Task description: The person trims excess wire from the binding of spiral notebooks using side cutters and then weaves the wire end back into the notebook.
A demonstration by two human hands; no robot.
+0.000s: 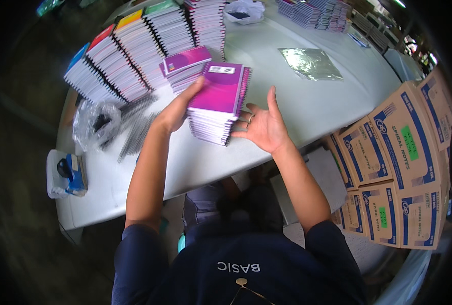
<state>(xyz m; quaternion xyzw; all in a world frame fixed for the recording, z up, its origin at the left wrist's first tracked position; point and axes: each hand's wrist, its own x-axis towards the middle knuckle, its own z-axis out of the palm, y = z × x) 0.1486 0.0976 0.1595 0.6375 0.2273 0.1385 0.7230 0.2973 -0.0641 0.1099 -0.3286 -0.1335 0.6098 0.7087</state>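
Observation:
A stack of purple spiral notebooks is tilted toward me above the white table, its white page edges facing me and its spiral bindings on the right. My left hand grips the stack's left side, thumb along the edge, other fingers partly hidden. On the other side, my right hand is open, palm turned up and fingers spread. Its fingertips reach the lower right edge of the stack; whether they press on it I cannot tell. Just behind my left hand lies another stack of purple notebooks.
Tall rows of spiral notebooks stand at the back left. Loose wire spirals, a clear plastic bag and a blue tape dispenser occupy the left. A clear plastic sleeve lies on the table. Cardboard boxes are piled at right.

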